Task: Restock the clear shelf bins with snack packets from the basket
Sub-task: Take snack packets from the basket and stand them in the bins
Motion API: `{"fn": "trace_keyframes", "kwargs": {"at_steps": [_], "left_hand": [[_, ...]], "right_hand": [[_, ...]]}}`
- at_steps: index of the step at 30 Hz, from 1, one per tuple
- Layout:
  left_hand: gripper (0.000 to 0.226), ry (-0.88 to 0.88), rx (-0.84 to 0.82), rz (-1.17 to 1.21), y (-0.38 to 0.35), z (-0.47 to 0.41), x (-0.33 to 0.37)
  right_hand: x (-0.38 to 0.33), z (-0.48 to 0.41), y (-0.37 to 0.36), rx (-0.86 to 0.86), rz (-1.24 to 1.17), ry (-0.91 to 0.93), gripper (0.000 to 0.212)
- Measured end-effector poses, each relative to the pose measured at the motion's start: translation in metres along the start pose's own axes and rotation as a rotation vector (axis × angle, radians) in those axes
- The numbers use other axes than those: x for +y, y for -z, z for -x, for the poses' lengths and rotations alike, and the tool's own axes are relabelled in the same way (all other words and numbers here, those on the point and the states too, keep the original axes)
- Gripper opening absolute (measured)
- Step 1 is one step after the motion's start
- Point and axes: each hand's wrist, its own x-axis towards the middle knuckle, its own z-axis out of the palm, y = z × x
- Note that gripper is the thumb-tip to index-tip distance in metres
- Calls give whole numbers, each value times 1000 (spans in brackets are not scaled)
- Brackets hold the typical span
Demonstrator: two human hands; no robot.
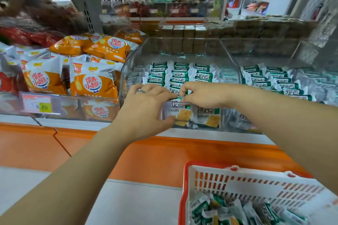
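The left hand (146, 107) and the right hand (199, 95) together pinched one green packet (180, 97) over one clear bin (126, 78); one basket (237, 184) stood at 5 o'clock.

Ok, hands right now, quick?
The left hand grips the front wall of the clear bin, fingertips at the green packet.
The right hand pinches that green packet.
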Motion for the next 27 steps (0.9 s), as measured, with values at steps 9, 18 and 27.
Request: {"fn": "trace_keyframes", "kwargs": {"at_steps": [9, 18, 27], "left_hand": [[51, -17, 11, 34, 0, 1, -4], [46, -12, -88, 76, 8, -8, -3], [58, -13, -66, 45, 4, -5, -3]], "right_hand": [[-2, 5, -4, 51, 27, 90, 31], [-3, 2, -4, -42, -112, -44, 33], [0, 2, -4, 21, -158, -28, 35]]}}
